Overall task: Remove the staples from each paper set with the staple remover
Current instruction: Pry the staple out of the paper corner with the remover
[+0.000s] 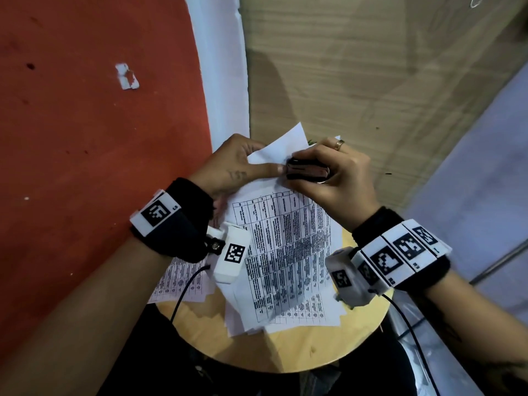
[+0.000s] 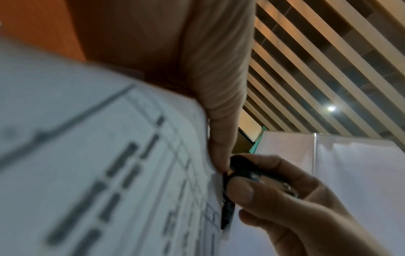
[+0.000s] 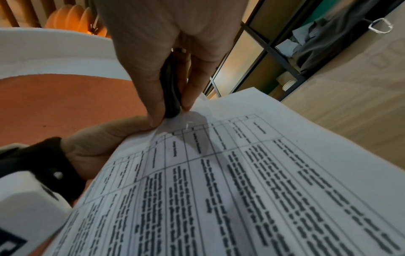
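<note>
A stapled paper set [image 1: 288,252] printed with tables is lifted at its far corner above a round wooden table [image 1: 285,350]. My left hand [image 1: 237,164] pinches that corner, thumb on top. My right hand [image 1: 337,172] grips a black staple remover [image 1: 307,171], its tip pressed to the corner beside my left thumb. In the right wrist view the staple remover [image 3: 172,90] sits between thumb and fingers, and a small staple [image 3: 189,125] shows on the paper set [image 3: 252,181] just beyond its tip. In the left wrist view the staple remover [image 2: 232,187] touches the paper's edge.
More printed sheets [image 1: 183,281] lie under the held set on the left side of the table. Beyond are a red floor area [image 1: 85,138] with a scrap of white tape [image 1: 126,76], and wood-look flooring [image 1: 371,81]. Camera cables hang from both wrists.
</note>
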`<action>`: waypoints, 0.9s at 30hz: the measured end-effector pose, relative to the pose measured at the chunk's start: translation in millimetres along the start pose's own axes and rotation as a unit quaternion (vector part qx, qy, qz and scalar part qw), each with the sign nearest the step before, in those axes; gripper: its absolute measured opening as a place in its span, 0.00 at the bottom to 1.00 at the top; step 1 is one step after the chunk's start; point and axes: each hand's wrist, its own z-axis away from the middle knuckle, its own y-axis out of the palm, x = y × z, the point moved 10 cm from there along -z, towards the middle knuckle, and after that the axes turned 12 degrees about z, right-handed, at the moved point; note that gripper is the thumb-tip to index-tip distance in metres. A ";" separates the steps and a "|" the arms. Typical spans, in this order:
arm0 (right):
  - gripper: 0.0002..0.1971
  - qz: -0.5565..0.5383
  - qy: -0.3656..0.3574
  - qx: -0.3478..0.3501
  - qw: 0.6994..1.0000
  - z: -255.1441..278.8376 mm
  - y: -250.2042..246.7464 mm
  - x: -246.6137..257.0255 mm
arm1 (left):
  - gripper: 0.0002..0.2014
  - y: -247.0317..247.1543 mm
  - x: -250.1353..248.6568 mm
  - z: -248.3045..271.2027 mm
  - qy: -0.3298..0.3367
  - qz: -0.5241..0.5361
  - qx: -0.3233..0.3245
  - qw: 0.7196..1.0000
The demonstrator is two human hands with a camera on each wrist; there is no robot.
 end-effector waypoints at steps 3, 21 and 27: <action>0.12 0.035 -0.006 -0.006 0.999 1.2 2.8 -1.3 | 0.02 -5.5 2.8 -5.0 0.017 -0.061 -0.052 0.997; 0.17 -0.175 0.370 0.139 0.902 69.5 45.6 -125.2 | 0.13 -53.8 33.4 -15.0 -0.037 -0.132 -0.084 0.987; 0.21 -0.346 0.368 0.299 0.810 80.4 81.9 -106.1 | 0.05 -50.4 42.0 -14.3 -0.073 -0.093 -0.003 0.993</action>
